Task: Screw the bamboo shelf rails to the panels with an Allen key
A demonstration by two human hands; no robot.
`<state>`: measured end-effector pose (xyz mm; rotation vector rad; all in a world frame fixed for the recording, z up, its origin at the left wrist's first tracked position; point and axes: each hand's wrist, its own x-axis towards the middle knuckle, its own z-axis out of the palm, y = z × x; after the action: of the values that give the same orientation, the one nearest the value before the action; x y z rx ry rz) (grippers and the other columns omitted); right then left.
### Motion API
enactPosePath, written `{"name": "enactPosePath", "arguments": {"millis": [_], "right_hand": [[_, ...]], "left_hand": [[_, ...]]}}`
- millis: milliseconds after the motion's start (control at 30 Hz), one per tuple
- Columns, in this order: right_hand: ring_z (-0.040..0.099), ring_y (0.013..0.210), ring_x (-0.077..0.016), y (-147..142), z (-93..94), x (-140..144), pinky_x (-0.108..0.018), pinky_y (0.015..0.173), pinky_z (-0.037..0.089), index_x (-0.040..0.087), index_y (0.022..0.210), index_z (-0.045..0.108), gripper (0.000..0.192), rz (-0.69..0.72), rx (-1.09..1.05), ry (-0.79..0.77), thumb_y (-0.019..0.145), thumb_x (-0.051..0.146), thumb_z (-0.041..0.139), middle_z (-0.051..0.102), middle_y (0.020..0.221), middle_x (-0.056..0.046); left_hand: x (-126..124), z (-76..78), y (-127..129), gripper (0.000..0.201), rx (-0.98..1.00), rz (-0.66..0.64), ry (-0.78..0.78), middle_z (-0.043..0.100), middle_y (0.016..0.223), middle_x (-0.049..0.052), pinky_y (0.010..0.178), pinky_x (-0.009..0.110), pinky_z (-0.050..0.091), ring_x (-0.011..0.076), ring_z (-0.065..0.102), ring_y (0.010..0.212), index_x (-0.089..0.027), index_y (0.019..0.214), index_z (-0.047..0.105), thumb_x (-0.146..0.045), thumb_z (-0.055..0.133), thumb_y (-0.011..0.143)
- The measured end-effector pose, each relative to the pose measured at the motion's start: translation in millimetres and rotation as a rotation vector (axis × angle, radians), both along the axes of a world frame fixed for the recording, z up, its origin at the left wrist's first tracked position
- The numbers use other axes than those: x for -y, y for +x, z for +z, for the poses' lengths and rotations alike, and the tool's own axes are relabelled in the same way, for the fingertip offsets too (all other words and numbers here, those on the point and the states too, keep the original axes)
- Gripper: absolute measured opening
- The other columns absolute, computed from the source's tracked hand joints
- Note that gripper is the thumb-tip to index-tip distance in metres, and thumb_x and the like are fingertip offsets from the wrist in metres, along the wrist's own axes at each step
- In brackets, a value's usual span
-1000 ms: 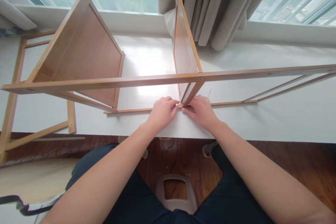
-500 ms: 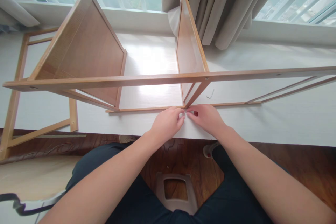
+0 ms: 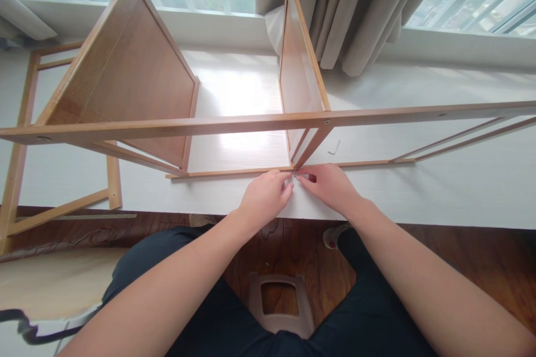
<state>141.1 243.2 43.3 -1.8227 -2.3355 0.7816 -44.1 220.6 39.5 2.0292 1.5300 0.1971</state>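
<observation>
- Centre of the frame: the left hand (image 3: pixel 264 197) and right hand (image 3: pixel 330 187) meet fingertip to fingertip at the near edge of a white table (image 3: pixel 439 189).
- Both hands are curled, fingers pinched together around something tiny between them; it is too small to name, and I cannot tell which hand has hold of it.
- The fingertips sit right at the foot of a slanted strut (image 3: pixel 312 145), where it joins the low rail (image 3: pixel 230 172) of a wooden shelf frame (image 3: pixel 167 125) lying on its side across the table.
- Two upright panels rise from the frame: one in the upper left (image 3: pixel 138 78), one at upper centre (image 3: pixel 299 75).
- A small hex key (image 3: pixel 334 148) lies on the table just right of the strut, apart from the hands.
- Top of the frame: grey curtains (image 3: pixel 355 11) hang before a window.
- Bottom: dark trousers, a stool, wooden floor.
</observation>
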Motion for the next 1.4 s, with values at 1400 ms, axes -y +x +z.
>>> {"name": "enactPosePath", "arguments": {"millis": [1400], "right_hand": [[0.07, 0.089, -0.0195, 2.1, -5.2, 0.7, -0.027, 0.074, 0.043, 0.026, 0.101, 0.081, 0.028, 0.101, -0.021, 0.034, 0.098, 0.027, 0.053, 0.078, 0.101, -0.003]], "left_hand": [[0.0, -1.5, -2.3, 0.028, 0.002, -0.073, 0.033, 0.068, 0.09, 0.003, 0.072, 0.028, 0.044, 0.0182, 0.063, 0.086, -0.024, 0.107, 0.07, -0.032, 0.046, 0.098]]}}
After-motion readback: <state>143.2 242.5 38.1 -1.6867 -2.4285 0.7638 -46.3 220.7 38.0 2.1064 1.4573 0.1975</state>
